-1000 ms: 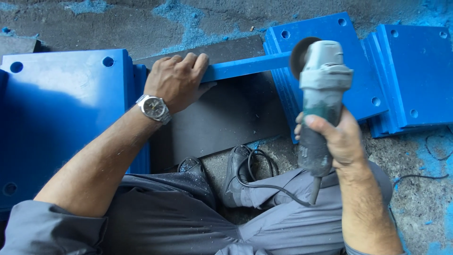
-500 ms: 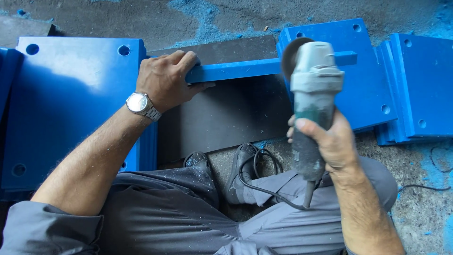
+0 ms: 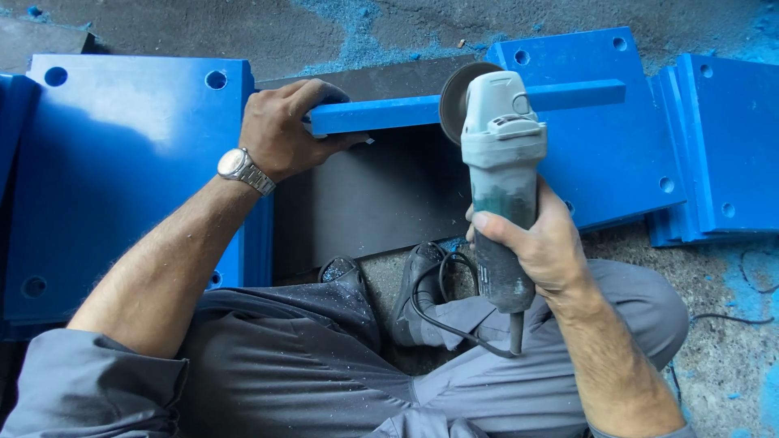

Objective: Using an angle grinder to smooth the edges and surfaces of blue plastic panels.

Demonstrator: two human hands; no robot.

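A long blue bar lies across a dark grey plate and reaches onto a blue plate at the right. My left hand, with a metal wristwatch, grips the bar's left end. My right hand holds a grey-green angle grinder by its body. The grinder's disc sits at the bar's middle, touching or nearly touching its edge.
A large blue plate with corner holes lies to the left. More blue plates and a stack lie at the right. The grinder's black cord loops over my knees and black shoes. Blue dust covers the concrete floor.
The view has shifted, so everything sits lower and further right in frame. My left hand has closed more firmly round the bar's end. The grinder stays at the bar's middle.
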